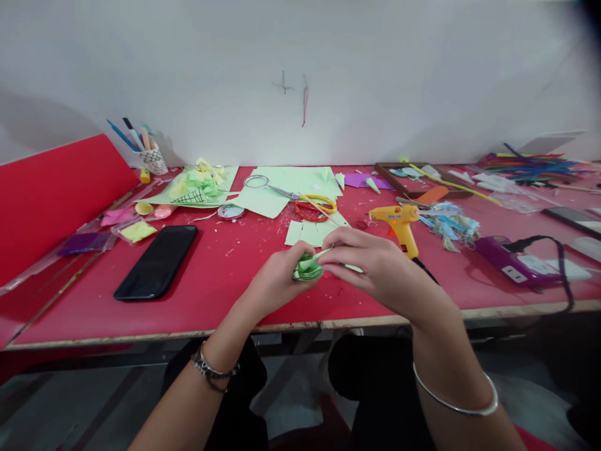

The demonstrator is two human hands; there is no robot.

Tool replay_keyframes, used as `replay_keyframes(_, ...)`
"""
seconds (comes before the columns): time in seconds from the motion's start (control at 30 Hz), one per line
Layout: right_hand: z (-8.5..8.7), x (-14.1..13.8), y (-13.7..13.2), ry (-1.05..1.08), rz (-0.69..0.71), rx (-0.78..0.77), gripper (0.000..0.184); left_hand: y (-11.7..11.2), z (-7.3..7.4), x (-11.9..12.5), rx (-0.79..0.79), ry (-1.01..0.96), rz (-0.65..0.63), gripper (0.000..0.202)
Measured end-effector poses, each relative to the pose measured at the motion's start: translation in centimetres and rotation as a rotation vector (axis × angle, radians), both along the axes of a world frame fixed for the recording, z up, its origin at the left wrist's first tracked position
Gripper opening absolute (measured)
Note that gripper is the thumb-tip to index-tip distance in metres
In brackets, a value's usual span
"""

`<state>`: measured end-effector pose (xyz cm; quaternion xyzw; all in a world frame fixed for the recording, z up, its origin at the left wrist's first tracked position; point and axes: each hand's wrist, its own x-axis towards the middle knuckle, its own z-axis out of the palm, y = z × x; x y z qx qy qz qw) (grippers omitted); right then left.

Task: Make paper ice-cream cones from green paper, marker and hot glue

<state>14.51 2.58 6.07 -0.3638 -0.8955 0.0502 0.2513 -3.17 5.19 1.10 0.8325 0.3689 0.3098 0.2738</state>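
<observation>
Fingers of your left hand [277,275] grip the curled, layered light-green paper piece [308,269] above the red worktop [220,263] at six o'clock; your right hand [373,260] pinches its end. Layers are formed, that end seemingly unsecured.

The left hand [280,280] partly hides the green paper [308,269]. The red board [61,197] is cut by the view's left edge.
</observation>
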Motion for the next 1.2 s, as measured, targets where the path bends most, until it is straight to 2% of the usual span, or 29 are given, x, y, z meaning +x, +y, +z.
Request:
replay_keyframes(0.17,0.0,-0.2,-0.2,-0.108,-0.04,0.023,0.02,0.0,0.0,0.0,0.056,0.101,0.016,0.018)
replay_keyframes(0.6,0.1,-0.8,-0.2,-0.218,-0.061,0.047,0.02,0.1,-0.3,-0.2,0.074,0.11,0.022,0.022)
replay_keyframes(0.87,0.4,-1.9,-0.2,-0.318,-0.19,0.037,0.02,0.2,-0.4,0.0,0.092,0.114,0.063,0.022)
replay_keyframes(1.07,-0.4,-2.5,0.2,-0.24,-0.19,0.149,0.02,0.3,-0.7,0.0,0.154,0.102,0.14,0.02)
replay_keyframes(1.2,-1.0,-3.0,0.6,-0.164,-0.178,0.164,0.017,0.4,-0.9,0.1,0.204,0.127,0.193,0.016)
